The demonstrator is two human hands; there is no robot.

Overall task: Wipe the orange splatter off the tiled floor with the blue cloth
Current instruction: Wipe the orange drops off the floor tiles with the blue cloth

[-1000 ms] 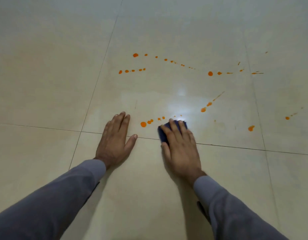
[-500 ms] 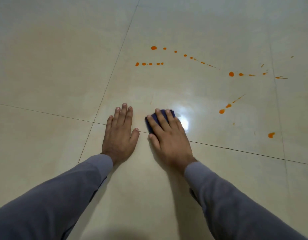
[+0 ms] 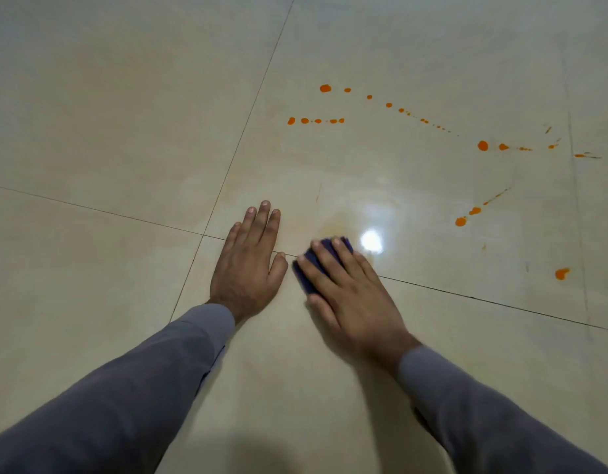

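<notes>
Pressing blue cloth (image 3: pixel 307 268) beside grout line (image 3: pixel 484 299).

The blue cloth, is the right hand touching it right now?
Touching. The head view shows the right hand lying flat on the blue cloth, fingers spread across it.

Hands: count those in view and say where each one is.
2. The left hand lies flat on the floor. The right hand presses the cloth beside it, fingers straight. None seem hidden.
</notes>
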